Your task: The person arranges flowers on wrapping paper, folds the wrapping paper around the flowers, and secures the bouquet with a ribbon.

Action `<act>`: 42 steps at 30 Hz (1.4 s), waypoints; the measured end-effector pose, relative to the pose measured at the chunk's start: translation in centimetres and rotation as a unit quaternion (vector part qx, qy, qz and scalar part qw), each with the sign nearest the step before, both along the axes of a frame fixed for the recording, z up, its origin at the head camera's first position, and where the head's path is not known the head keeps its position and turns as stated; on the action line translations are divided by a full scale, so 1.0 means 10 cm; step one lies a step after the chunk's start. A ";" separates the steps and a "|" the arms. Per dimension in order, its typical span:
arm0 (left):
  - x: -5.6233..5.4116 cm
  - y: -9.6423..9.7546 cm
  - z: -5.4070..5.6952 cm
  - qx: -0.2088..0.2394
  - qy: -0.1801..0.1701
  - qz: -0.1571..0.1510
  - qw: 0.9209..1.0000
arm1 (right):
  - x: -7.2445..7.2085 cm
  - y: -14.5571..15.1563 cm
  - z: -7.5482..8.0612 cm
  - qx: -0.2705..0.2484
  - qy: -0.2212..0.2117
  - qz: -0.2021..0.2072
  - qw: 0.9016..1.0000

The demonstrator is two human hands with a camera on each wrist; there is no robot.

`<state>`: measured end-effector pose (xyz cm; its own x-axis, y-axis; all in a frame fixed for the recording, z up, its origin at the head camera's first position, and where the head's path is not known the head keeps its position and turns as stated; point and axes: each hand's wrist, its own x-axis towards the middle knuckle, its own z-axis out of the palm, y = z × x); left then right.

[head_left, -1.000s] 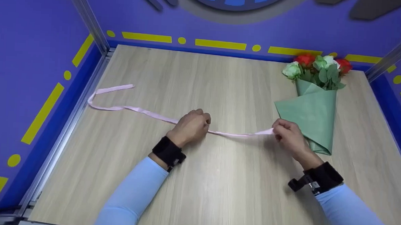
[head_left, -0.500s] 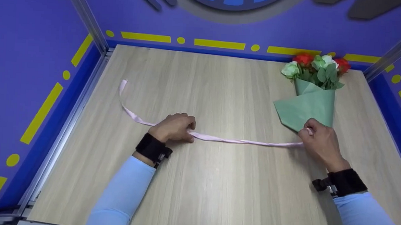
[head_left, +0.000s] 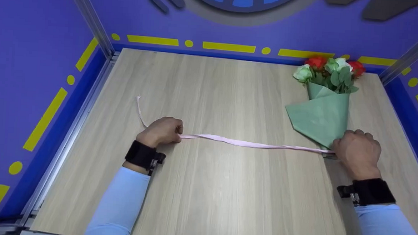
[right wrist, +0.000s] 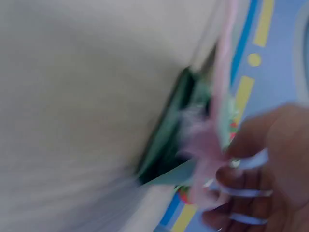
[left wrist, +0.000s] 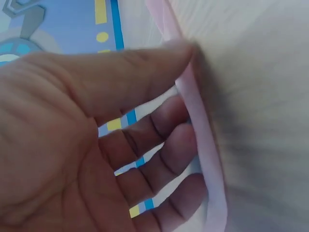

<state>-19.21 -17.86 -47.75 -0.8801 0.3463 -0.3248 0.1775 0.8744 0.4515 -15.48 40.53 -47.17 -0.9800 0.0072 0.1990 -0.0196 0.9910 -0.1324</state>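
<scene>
A pink ribbon [head_left: 241, 143] stretches across the table between the two hands, slightly twisted. The left hand [head_left: 162, 130] pinches it between thumb and fingers; in the left wrist view the thumb presses on the ribbon [left wrist: 199, 108] and the other fingers curl beside it. A short loose tail runs past that hand toward the back left. The right hand [head_left: 359, 152] grips the other end near the base of a bouquet [head_left: 323, 116] in green wrapping paper. In the blurred right wrist view, bunched ribbon [right wrist: 205, 150] hangs at the fingertips, in front of the wrapper's open lower end.
Red and white-green flowers [head_left: 329, 70] top the bouquet, toward the back edge of the wooden table [head_left: 205, 196]. Blue panels [head_left: 227, 32] with yellow marks stand at the back and both sides, joined by metal posts [head_left: 92, 22].
My hands have moved apart, the left hand leftward and the right hand rightward to the bouquet's base. The ribbon between them is longer, and its left tail has shortened.
</scene>
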 end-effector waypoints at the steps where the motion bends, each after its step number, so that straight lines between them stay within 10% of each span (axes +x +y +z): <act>1: 0.01 -0.03 0.00 -0.003 -0.006 0.003 1.000 | 0.02 0.01 0.05 -0.009 -0.041 -0.013 0.999; 5: 0.04 -0.17 0.03 -0.019 -0.035 0.019 0.999 | 0.07 0.17 0.24 -0.026 -0.214 -0.054 0.975; 9: 0.08 -0.31 0.06 -0.013 -0.052 0.032 0.998 | 0.14 0.36 0.32 -0.015 -0.292 -0.063 0.954; 12: 0.10 -0.37 0.07 0.004 -0.061 0.037 0.997 | 0.20 0.34 0.28 0.000 -0.234 -0.058 0.971; 15: 0.13 -0.40 0.09 0.012 -0.069 0.041 0.997 | 0.21 0.12 0.18 0.013 -0.058 -0.030 0.998; 18: 0.14 -0.43 0.09 0.014 -0.085 0.046 0.995 | 0.19 -0.21 0.05 -0.002 0.056 0.052 0.997; 25: 0.14 -0.44 0.10 0.011 -0.090 0.037 0.995 | 0.12 -0.73 -0.16 -0.059 -0.074 0.213 0.973; 32: 0.13 -0.45 0.10 0.030 -0.143 0.059 0.987 | 0.04 -0.68 -0.19 -0.051 -0.097 0.221 0.969; 42: 0.11 -0.40 0.07 0.029 -0.115 0.050 0.992 | 0.00 -0.56 -0.12 -0.033 -0.163 0.194 0.967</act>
<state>-18.13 -21.84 -47.03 -0.8159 0.2855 -0.5028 -0.0214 0.8541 0.5197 -15.45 34.90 -48.33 -0.9222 -0.3709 -0.1093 -0.3344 0.9069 -0.2563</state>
